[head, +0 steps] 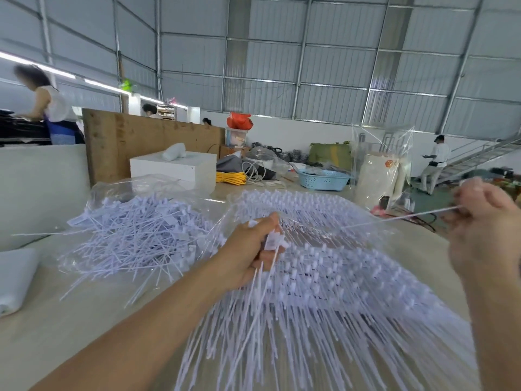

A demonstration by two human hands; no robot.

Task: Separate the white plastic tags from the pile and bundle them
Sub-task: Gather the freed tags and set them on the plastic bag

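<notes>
A tangled pile of white plastic tags [135, 235] lies on clear plastic at the left of the table. A broad fan of ordered white tags [338, 277] covers the middle and right, tails pointing toward me. My left hand [253, 249] grips a small bunch of tags [275, 241] by their heads, their tails hanging down. My right hand [485, 230], blurred, is raised at the right and pinches the end of a single tag [400, 217] that stretches left toward the fan.
A white foam block [174, 167], yellow rope [231, 177], a blue basket [324, 179] and a clear bag around a white roll [377, 176] stand at the table's far side. A white cloth [14, 277] lies at the left edge. People work in the background.
</notes>
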